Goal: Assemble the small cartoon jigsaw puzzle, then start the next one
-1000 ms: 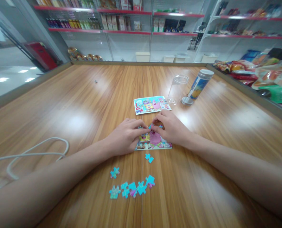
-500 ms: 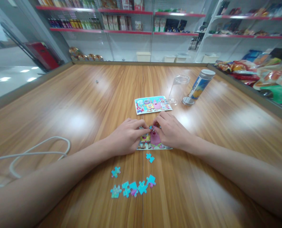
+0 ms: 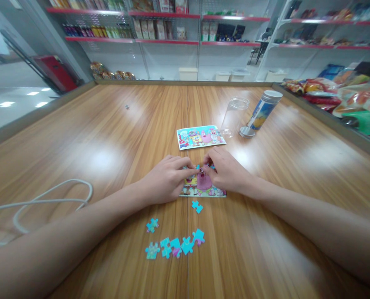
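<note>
A partly joined jigsaw puzzle (image 3: 204,185) with a yellow and a pink cartoon figure lies flat on the table. My left hand (image 3: 172,177) rests over its left side, thumb and forefinger closed at the upper edge. From the right, my right hand (image 3: 224,171) pinches a small puzzle piece (image 3: 201,170) at that edge, mostly hidden by the fingertips. The two hands' fingertips nearly meet. Just below the puzzle lies a loose blue piece (image 3: 197,207). Several more loose pieces (image 3: 187,246) lie nearer to me. Behind the hands is a printed picture card (image 3: 200,138) with the same figures.
A clear jar (image 3: 234,116) stands beyond the card, beside a blue canister (image 3: 265,110) and a round metal lid (image 3: 246,132). A white cable (image 3: 55,201) loops at left. Snack packets (image 3: 322,93) lie past the table's right rim (image 3: 328,120); shelves stand behind.
My right hand has shifted slightly, its fingers lifting a little off the puzzle's right part, so more of the pink figure shows. My left hand stays almost still.
</note>
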`<state>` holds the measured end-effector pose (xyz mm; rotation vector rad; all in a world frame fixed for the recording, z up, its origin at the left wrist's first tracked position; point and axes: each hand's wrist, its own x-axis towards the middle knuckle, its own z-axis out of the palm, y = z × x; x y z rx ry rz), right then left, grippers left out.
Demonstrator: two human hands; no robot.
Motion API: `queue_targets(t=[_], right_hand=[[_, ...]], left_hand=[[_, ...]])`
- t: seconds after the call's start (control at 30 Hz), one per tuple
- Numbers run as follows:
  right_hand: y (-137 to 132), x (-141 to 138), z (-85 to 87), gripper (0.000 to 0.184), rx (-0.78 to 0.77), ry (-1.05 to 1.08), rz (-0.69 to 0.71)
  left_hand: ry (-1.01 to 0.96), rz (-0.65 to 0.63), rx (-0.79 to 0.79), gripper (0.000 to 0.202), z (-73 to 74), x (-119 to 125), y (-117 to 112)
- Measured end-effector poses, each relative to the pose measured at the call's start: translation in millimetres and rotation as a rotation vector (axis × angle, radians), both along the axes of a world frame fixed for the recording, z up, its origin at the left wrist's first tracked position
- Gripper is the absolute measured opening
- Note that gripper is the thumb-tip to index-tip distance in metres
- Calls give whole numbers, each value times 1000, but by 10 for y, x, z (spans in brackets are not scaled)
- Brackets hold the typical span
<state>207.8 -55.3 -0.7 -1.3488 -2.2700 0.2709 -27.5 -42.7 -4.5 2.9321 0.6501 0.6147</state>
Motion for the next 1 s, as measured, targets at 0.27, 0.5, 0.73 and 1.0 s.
queue_targets(t=[0.27,0.5,0.73,1.0], right_hand=[[33,-12,8,5,-192,238,-88],[16,26,37,6,-57,382,43],[13,38,75,14,50,251,204],[27,14,33,8,-35,254,103]], left_hand=[[27,6,-4,46,20,5,-12],[75,21,-30,47,46,19,-29],[69,9,3,40,42,13,-25],[66,-4,7,38,41,11,-18]])
